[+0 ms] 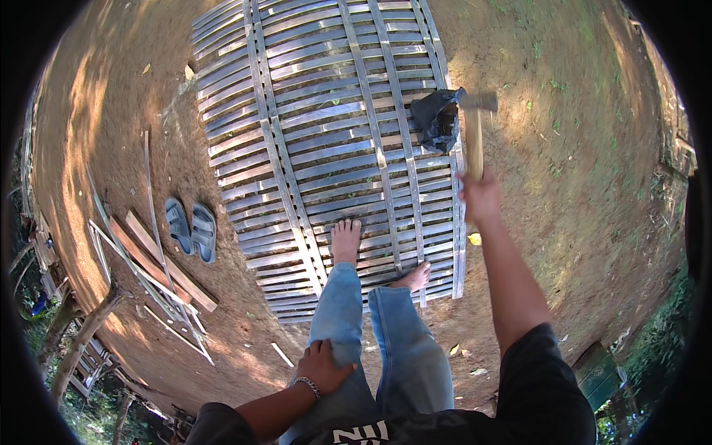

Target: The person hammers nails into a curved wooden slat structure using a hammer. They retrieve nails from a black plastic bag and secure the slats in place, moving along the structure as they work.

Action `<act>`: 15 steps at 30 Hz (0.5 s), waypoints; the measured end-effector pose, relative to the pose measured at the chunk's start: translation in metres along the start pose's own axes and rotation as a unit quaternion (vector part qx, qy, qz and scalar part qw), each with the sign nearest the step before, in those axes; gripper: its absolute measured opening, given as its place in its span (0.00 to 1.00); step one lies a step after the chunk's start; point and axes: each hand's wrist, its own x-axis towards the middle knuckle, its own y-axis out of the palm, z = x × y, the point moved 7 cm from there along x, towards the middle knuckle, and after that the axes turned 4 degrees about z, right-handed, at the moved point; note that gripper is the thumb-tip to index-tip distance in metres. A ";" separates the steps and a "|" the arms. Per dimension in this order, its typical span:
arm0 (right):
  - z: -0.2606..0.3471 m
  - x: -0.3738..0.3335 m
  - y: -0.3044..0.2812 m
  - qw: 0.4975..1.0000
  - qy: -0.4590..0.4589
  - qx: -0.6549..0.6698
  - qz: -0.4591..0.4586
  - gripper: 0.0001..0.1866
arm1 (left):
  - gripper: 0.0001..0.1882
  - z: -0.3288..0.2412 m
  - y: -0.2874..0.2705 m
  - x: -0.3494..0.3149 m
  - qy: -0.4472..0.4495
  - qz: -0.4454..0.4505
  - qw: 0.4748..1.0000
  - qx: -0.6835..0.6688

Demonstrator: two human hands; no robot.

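Note:
My right hand (pixel 482 199) is wrapped round the wooden handle of a hammer (pixel 475 144), held out over the right edge of a slatted bamboo panel (pixel 334 119). The hammer's dark head points away from me, beside a crumpled black plastic bag (pixel 436 122) that lies on the slats with its mouth open; what is inside is too dark to make out. My left hand (pixel 325 368), with a chain bracelet at its wrist, rests on my left thigh, fingers spread over the jeans. Both my bare feet stand on the near part of the panel.
Left of the panel, a pair of grey sandals (pixel 191 228) lies on the dirt ground. Farther left are wooden boards (pixel 169 259) and several thin strips. Rough tree branches (pixel 81 341) stand at the lower left. A green object (pixel 597 374) is at the lower right.

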 end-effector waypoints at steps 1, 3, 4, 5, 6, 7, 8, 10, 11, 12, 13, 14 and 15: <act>-0.036 -0.021 -0.003 1.000 0.018 0.014 0.001 0.11 | 0.55 -0.002 -0.005 0.001 0.008 0.000 1.000 0.001; -0.091 -0.088 -0.011 0.995 0.095 -0.020 0.011 0.15 | 0.55 -0.004 -0.012 -0.001 0.015 0.001 1.000 -0.004; -0.120 -0.125 -0.020 0.995 0.073 -0.063 0.029 0.18 | 0.54 -0.007 -0.018 0.000 0.019 -0.003 1.000 -0.009; -0.141 -0.170 -0.030 0.981 0.147 -0.100 0.072 0.19 | 0.54 -0.006 -0.019 -0.002 0.019 -0.007 1.000 -0.016; -0.158 -0.218 -0.047 0.966 0.205 -0.124 0.097 0.22 | 0.52 -0.007 -0.025 -0.005 0.040 -0.050 0.998 -0.021; -0.154 -0.267 -0.063 0.953 0.246 -0.123 0.124 0.24 | 0.50 -0.006 -0.025 -0.003 0.061 -0.090 0.994 -0.031; -0.149 -0.310 -0.080 0.944 0.219 -0.179 0.169 0.25 | 0.49 -0.006 -0.030 -0.007 0.083 -0.130 0.987 -0.038; -0.120 -0.378 -0.109 0.911 0.246 -0.226 0.243 0.28 | 0.42 -0.023 -0.055 -0.029 0.182 -0.161 0.970 -0.015; -0.109 -0.398 -0.120 0.910 0.228 -0.201 0.281 0.28 | 0.38 -0.031 -0.068 -0.045 0.225 -0.178 0.958 -0.008; -0.093 -0.405 -0.126 0.908 0.215 -0.221 0.284 0.28 | 0.33 -0.037 -0.073 -0.060 0.246 -0.134 0.959 0.038; -0.078 -0.410 -0.129 0.905 0.201 -0.241 0.285 0.27 | 0.28 -0.041 -0.079 -0.075 0.266 -0.090 0.956 0.083; -0.069 -0.413 -0.132 0.903 0.186 -0.259 0.287 0.26 | 0.24 -0.043 -0.080 -0.087 0.284 -0.047 0.949 0.130; -0.068 -0.410 -0.139 0.899 0.183 -0.293 0.270 0.25 | 0.22 -0.041 -0.078 -0.093 0.275 -0.021 0.953 0.125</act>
